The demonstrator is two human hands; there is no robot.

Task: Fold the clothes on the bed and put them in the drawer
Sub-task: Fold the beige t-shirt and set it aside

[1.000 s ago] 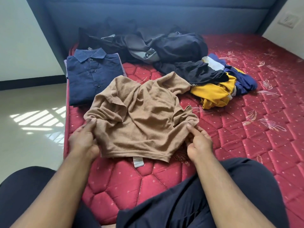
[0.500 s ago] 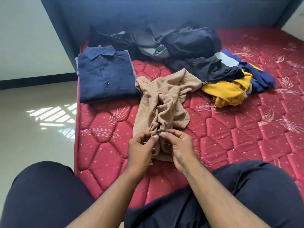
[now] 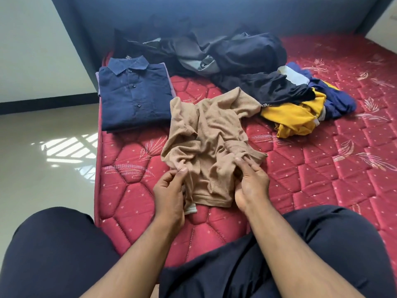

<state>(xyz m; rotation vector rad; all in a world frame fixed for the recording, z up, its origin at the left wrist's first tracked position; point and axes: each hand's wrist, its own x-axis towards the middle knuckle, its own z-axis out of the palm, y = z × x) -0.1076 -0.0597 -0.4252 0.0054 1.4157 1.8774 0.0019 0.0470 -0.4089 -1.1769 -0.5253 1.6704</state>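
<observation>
- Clothes on the bed (image 3: pixel 322 168), listed from the left of the frame to the right; the mattress is red and quilted, and a blue headboard (image 3: pixel 214 16) runs along the top of the frame.
- Navy shirt (image 3: pixel 135 93), left of centre: folded flat, collar toward the headboard, buttons facing up, at the bed's left edge.
- Left hand (image 3: pixel 170 194), lower centre: its thumb and fingers (image 3: pixel 182 169) pinch the lower left edge of the tan top, gathering the cloth into creases.
- Tan top (image 3: pixel 210 143), centre of the frame: a crumpled ribbed knit lying on the mattress just right of the navy shirt, one sleeve reaching toward the upper right, a white label (image 3: pixel 191 209) showing at its near hem.
- Right hand (image 3: pixel 251 186), just right of centre: its fingers are curled into the top's lower right part and grip a bunched fold.
- Dark pile (image 3: pixel 225 52), top centre: unfolded black and grey garments heaped against the headboard.
- Black garment (image 3: pixel 277 89), right of centre, overlapping a yellow garment (image 3: pixel 294 119) and a blue one (image 3: pixel 337 102); all three are unfolded.
</observation>
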